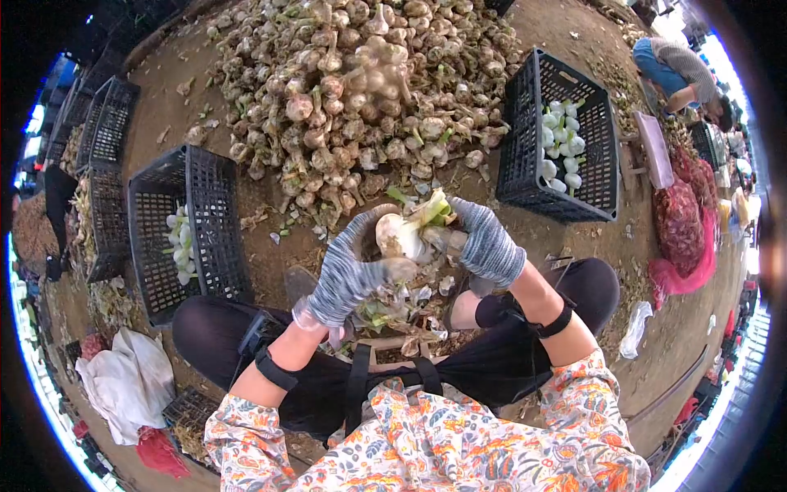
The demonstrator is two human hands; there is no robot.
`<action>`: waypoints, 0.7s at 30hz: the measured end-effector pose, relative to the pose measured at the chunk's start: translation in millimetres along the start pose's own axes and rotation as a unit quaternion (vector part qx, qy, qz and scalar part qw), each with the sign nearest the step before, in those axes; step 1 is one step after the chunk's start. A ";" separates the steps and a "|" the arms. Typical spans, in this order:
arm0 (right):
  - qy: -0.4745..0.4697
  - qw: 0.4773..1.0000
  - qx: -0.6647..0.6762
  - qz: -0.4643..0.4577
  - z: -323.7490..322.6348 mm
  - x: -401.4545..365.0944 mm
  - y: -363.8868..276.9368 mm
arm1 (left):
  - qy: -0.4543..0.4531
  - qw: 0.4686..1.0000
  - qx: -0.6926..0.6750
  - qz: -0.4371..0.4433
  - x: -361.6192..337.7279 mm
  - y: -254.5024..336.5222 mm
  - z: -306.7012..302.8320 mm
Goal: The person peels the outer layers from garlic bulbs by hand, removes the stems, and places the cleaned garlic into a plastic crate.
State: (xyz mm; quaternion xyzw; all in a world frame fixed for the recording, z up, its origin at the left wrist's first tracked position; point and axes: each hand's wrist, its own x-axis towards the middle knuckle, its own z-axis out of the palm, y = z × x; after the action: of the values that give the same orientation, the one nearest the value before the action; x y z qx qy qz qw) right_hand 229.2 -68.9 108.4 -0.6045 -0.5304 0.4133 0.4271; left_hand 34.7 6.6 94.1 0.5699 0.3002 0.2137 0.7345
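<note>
Cradling a white garlic bulb between two knit-gloved hands, a seated worker in a floral shirt faces a heap of soil-stained garlic just beyond the fingertips. The left hand is curled around the bulb's rounded side, its thumb blurred; the right hand is closed in on the opposite side, pinching by the leafy stalk. Slanting up and away, the long axis runs from the left palm toward the right hand, so the pale head lies nearer the left and the green stalk nearer the right. Ahead and to the right of the right hand stands a black plastic crate holding white bulbs; out past the left hand, a second crate holds more. Scattered peelings lie below both hands.
</note>
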 end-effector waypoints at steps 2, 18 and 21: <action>-0.020 0.998 0.039 0.035 -1.7 -1.0 1.4 | 0.009 0.998 -0.064 0.006 1.2 -9.0 3.8; 0.090 0.954 0.202 0.203 45.7 -2.9 7.9 | 0.160 0.987 0.034 -0.009 13.1 -30.0 13.9; 0.066 0.967 0.141 0.200 42.7 -3.9 9.1 | 0.213 0.949 0.217 0.085 14.9 -23.9 18.3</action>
State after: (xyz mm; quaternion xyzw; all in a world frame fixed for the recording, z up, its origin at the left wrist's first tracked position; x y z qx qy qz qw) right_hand 190.8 -70.1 87.4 -0.6578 -0.3054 0.5205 0.4507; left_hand 57.4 -2.8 71.1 0.6798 0.4392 0.3213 0.4916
